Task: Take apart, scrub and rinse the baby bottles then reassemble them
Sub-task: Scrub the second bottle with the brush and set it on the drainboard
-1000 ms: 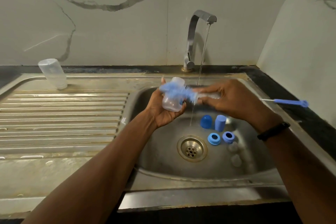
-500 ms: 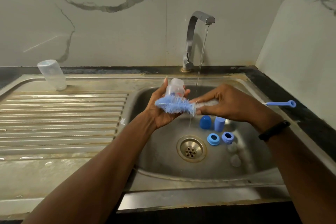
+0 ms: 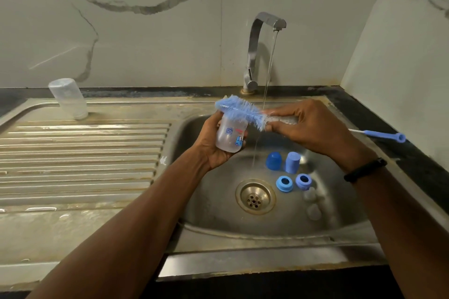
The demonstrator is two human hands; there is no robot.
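My left hand (image 3: pixel 211 145) grips a small clear baby bottle (image 3: pixel 229 137) over the sink basin (image 3: pixel 345 223). My right hand (image 3: pixel 308 126) holds a blue bottle brush (image 3: pixel 239 111) by its neck, and the bristles lie across the bottle's top end. The brush handle (image 3: pixel 379 134) sticks out to the right behind my wrist. In the basin lie two blue caps (image 3: pixel 274 160) (image 3: pixel 292 162), two blue collar rings (image 3: pixel 284 184) (image 3: pixel 303 181) and two clear teats (image 3: pixel 309 195) (image 3: pixel 314 212). A second clear bottle (image 3: pixel 68 99) stands upside down on the drainboard's far left.
The tap (image 3: pixel 263 39) runs a thin stream of water (image 3: pixel 268 73) that falls just right of the brush head into the basin. The drain (image 3: pixel 255 196) sits in the basin's middle. A ribbed drainboard (image 3: pixel 80 158) spreads to the left. A marble wall rises close on the right.
The brush head has swung from the bottle's side up onto its top end. The bottle has turned in my left hand and now shows its printed side.
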